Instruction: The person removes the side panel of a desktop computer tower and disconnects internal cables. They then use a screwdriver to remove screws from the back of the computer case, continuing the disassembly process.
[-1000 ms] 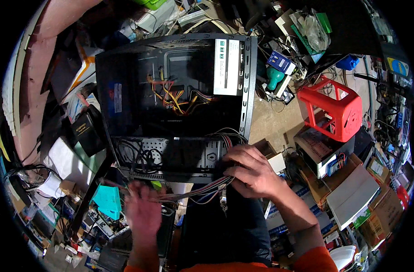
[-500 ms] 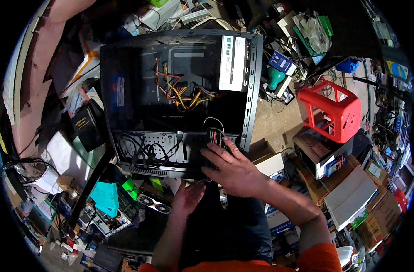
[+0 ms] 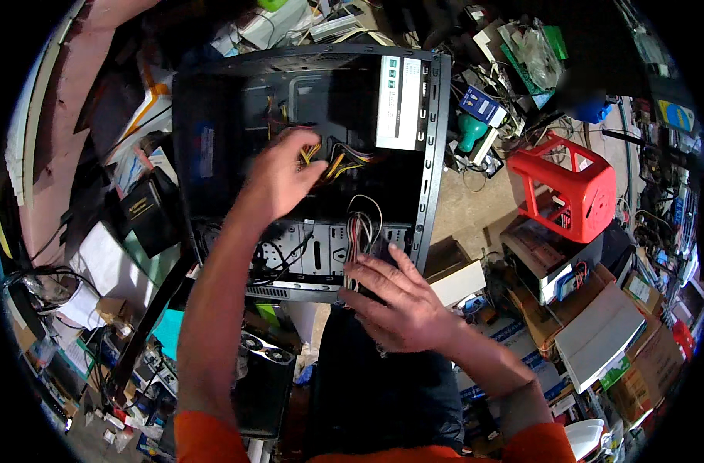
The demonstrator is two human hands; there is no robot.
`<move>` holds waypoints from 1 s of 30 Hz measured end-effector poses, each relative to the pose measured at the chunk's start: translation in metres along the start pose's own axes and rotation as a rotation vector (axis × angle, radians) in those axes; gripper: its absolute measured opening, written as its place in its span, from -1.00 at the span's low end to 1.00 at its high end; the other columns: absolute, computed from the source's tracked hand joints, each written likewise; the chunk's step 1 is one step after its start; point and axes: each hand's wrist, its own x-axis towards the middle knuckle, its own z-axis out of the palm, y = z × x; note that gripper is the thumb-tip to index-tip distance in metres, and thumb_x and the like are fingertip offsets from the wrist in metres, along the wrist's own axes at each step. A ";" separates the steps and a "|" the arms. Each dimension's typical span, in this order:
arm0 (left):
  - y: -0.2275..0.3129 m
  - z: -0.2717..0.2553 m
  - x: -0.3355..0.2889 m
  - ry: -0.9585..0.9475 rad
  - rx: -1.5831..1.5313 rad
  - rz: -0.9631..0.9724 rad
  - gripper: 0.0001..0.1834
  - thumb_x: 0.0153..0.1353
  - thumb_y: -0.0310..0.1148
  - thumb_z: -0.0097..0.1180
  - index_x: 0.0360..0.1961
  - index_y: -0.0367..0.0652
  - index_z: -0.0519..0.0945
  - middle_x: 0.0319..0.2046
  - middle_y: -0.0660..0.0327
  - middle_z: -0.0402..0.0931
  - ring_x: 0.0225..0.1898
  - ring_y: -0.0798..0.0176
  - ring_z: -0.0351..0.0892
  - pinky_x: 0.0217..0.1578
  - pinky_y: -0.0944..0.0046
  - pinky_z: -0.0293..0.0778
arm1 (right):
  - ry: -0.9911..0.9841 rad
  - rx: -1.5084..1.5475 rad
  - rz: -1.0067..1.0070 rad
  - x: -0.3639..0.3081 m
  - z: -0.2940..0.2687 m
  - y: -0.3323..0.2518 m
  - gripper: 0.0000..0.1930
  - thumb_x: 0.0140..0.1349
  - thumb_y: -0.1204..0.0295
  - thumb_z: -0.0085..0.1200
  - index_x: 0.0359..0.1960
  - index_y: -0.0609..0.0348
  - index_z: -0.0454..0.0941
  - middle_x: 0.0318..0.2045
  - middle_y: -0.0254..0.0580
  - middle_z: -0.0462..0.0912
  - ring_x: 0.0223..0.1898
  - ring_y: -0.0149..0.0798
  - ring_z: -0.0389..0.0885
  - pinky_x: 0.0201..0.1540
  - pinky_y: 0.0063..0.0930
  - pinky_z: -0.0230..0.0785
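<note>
- Orange sleeves (image 3: 538,444) frame the bottom of the view, well short of the computer case (image 3: 431,154).
- Dark trousers (image 3: 386,386) reach up to the near edge of the computer case, and a part with two fans (image 3: 263,349) lies to their left, near that same edge.
- Over the near edge of the computer case, toward its right corner, the right hand (image 3: 402,305) lies with bent fingers against a bundle of thin cables (image 3: 356,231), red, white and dark; whether it grips them, I cannot tell.
- The computer case itself lies with its open side up, straight ahead of the person, and coiled black cables (image 3: 271,258) sit in its near strip, partly behind the left forearm.
- Above the middle of the computer case, the left hand (image 3: 282,174) has its thumb and fingers curled about yellow wires (image 3: 335,167); I cannot tell whether it has closed on them.
- Just right of the computer case's near corner is a small open box (image 3: 460,285).
- Left of the computer case is a black book (image 3: 145,208).
- Well right of the computer case is a red stool (image 3: 591,197).
- On the computer case's far right corner is a white label (image 3: 396,103).
- Right of that corner of the computer case, a blue box (image 3: 481,106) sits just beside a teal bulb-shaped thing (image 3: 470,133).
</note>
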 end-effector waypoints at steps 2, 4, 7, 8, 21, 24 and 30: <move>-0.007 0.032 0.030 -0.166 0.123 0.008 -0.50 -0.03 -0.32 0.27 -0.04 -0.25 0.45 -0.11 -0.10 0.47 -0.04 -0.16 0.46 -0.04 0.14 0.39 | 0.018 0.049 0.041 -0.006 0.005 -0.005 -0.61 -0.05 0.48 0.14 -0.09 0.16 0.53 0.06 -0.05 0.42 0.13 -0.07 0.38 0.24 0.02 0.09; -0.020 0.065 0.036 -0.174 0.434 0.042 -0.43 -0.08 -0.29 0.30 0.00 -0.20 0.42 -0.05 -0.09 0.44 0.02 -0.11 0.42 0.00 0.13 0.36 | 0.058 0.089 0.065 -0.013 0.014 -0.005 -0.64 -0.07 0.50 0.18 -0.14 0.17 0.57 0.01 -0.05 0.46 0.03 -0.05 0.46 0.18 -0.03 0.21; -0.012 0.078 0.045 -0.294 0.649 -0.013 -0.45 -0.09 -0.29 0.30 -0.04 -0.17 0.43 -0.01 -0.08 0.41 0.01 -0.09 0.44 -0.02 0.07 0.38 | 0.080 0.140 0.106 -0.021 0.020 -0.005 -0.64 -0.08 0.52 0.17 -0.15 0.21 0.56 0.00 -0.04 0.46 -0.03 -0.08 0.49 0.11 -0.10 0.29; -0.005 0.079 0.051 -0.379 0.686 -0.067 -0.47 -0.09 -0.29 0.29 -0.06 -0.17 0.44 0.00 -0.09 0.40 -0.01 -0.09 0.46 -0.04 0.05 0.39 | 0.109 0.146 0.094 -0.021 0.019 -0.005 -0.65 -0.10 0.55 0.18 -0.18 0.25 0.55 -0.03 -0.03 0.48 -0.10 -0.10 0.52 0.02 -0.19 0.37; 0.014 0.032 0.065 -0.405 0.568 0.115 -0.69 0.03 -0.58 -0.04 -0.13 -0.32 0.35 -0.16 -0.20 0.48 -0.15 -0.23 0.51 -0.14 -0.05 0.46 | 0.280 0.106 0.240 -0.043 0.007 0.027 -0.76 -0.01 0.55 0.15 -0.25 0.24 0.53 -0.22 -0.12 0.56 -0.22 -0.11 0.56 -0.15 -0.30 0.42; 0.011 0.027 0.039 -0.229 0.485 0.186 -0.62 0.06 -0.47 0.11 -0.05 -0.23 0.38 -0.01 -0.09 0.38 -0.03 -0.17 0.40 -0.05 0.01 0.38 | 0.323 0.119 0.261 -0.029 -0.003 0.035 -0.78 -0.01 0.54 0.15 -0.26 0.25 0.53 -0.28 -0.08 0.57 -0.28 -0.07 0.57 -0.20 -0.30 0.45; 0.070 -0.005 -0.132 0.305 -0.153 -0.102 -0.78 0.07 -0.52 0.13 -0.22 -0.26 0.49 -0.37 0.11 0.52 -0.36 0.28 0.52 -0.29 0.32 0.43 | 0.509 0.033 0.249 0.043 -0.063 0.064 -0.78 0.05 0.53 0.14 -0.22 0.28 0.53 -0.31 0.04 0.58 -0.29 0.02 0.57 -0.21 -0.28 0.43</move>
